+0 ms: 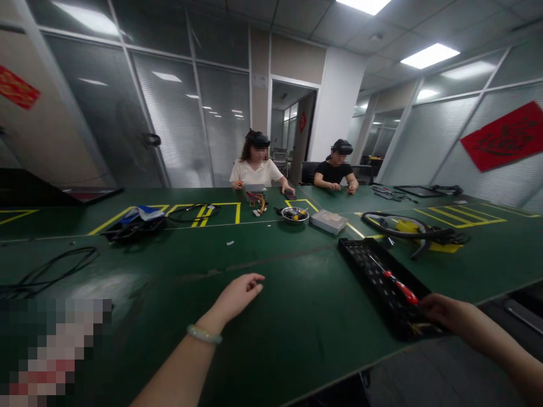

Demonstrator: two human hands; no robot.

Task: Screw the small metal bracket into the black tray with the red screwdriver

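Observation:
My left hand (238, 295) rests on the green table (297, 294) near its middle, fingers loosely bent and holding nothing. A pale bead bracelet (204, 334) sits on that wrist. My right hand (443, 315) reaches to the near end of a black tool tray (373, 271) at the table's right front edge. Its fingers curl at the end of a red-handled screwdriver (401, 288) that lies slantwise in the tray.
Two people sit at the far side, hands on the table. Between us lie a metal bowl (294, 215), a grey box (328, 221), coloured wires (257, 201), a black and blue bag (136, 223), black cables (51, 268) and a yellow device with a black hose (407, 229).

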